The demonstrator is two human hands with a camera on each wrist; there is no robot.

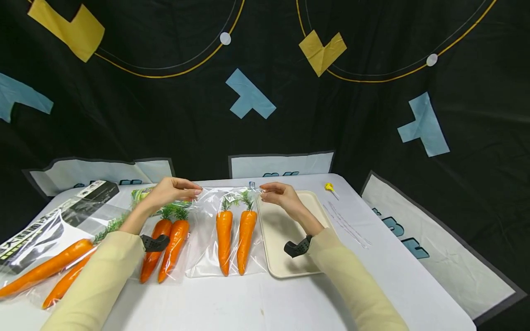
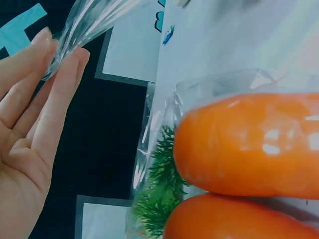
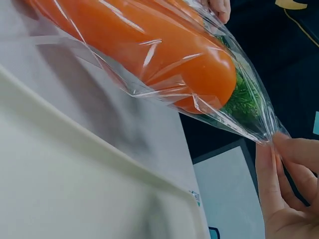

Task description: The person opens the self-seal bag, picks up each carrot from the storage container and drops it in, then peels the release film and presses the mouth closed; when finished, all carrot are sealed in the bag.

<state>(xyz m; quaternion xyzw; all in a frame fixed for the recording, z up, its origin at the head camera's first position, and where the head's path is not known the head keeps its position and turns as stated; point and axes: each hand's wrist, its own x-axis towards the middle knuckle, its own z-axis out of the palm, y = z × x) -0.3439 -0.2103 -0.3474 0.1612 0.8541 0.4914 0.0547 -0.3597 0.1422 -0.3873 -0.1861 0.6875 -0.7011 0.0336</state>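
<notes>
I see both hands at the far edge of a clear bag (image 1: 207, 257) lying on the white counter (image 1: 265, 303). The left hand (image 1: 171, 191) pinches the bag's far left corner between fingertips (image 2: 60, 74); the left wrist view shows the film caught there. The right hand (image 1: 279, 195) pinches the far right corner, and the right wrist view shows the film drawn to a point at its fingertips (image 3: 279, 149).

The bag sits near the middle of the counter, with two carrots (image 1: 233, 234) inside, side by side, green tops toward the far edge, tips toward me.

Just right of the bag lies a cream tray (image 1: 285, 262); the bag's right edge touches or overlaps its left rim. Just left of the held bag lies a second bagged carrot pair (image 1: 165, 246), and a third bagged pair (image 1: 49, 271) lies at the near left. A small yellow object (image 1: 329, 187) rests at the far right of the counter.
</notes>
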